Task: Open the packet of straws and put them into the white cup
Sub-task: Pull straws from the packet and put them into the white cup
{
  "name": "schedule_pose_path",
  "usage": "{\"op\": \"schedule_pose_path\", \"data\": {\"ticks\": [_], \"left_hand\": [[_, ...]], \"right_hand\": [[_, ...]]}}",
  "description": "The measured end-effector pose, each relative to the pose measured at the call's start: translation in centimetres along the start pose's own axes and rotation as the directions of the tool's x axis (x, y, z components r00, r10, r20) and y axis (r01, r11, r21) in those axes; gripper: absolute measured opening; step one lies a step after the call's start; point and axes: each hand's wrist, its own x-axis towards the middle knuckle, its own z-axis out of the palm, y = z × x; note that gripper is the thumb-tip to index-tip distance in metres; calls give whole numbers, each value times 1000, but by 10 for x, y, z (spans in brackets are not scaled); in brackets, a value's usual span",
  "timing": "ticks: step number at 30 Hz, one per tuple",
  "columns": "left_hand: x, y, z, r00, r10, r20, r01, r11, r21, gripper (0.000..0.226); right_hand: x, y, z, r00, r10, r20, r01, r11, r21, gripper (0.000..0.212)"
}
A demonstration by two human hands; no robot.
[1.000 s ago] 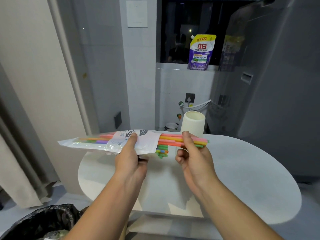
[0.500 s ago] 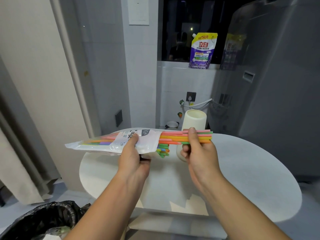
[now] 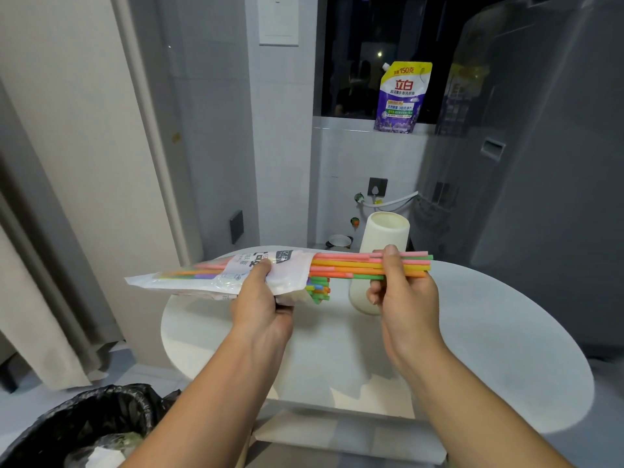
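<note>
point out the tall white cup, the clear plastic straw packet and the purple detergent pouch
tall white cup [image 3: 383,236]: head view, upper wall below the rim
clear plastic straw packet [image 3: 175,282]: head view, sealed left end
purple detergent pouch [image 3: 400,103]: head view, middle of its printed front

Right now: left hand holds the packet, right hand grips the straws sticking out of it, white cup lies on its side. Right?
No. The head view shows the white cup standing upright on the table. Rest holds: left hand holds the packet, right hand grips the straws.
</note>
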Motion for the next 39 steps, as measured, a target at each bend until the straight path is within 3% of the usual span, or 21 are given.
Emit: {"op": "schedule_pose_path", "data": {"ticks": [2, 6, 9, 17, 26, 30, 39], "left_hand": [[1, 2, -1, 1000, 16, -7, -16, 1000, 7, 40], [2, 2, -2, 999, 40, -12, -40, 999, 15, 44], [0, -1, -2, 999, 35, -3, -35, 999, 23, 44], [-3, -2, -2, 1000, -11, 5, 11, 1000, 19, 36], [1, 6, -3, 999, -31, -9, 31, 999, -26, 47], [6, 4, -5, 999, -33, -11, 33, 999, -26, 47], [7, -1, -4, 999, -23, -26, 22, 999, -31, 49]], "right_hand": [[1, -1, -1, 997, 1, 81, -5, 999, 45, 24], [3, -3, -3, 984, -20, 179, 22, 1000, -12, 34], [5, -3, -4, 986, -51, 158, 64, 995, -81, 16], [8, -11, -8, 989, -127, 78, 136, 983, -125, 6], [13, -15, -9, 988, -152, 26, 154, 979, -132, 34], [18, -16, -10, 986, -160, 42, 164, 972, -169, 37], [27, -18, -11, 988, -53, 146, 50, 998, 30, 15]]}}
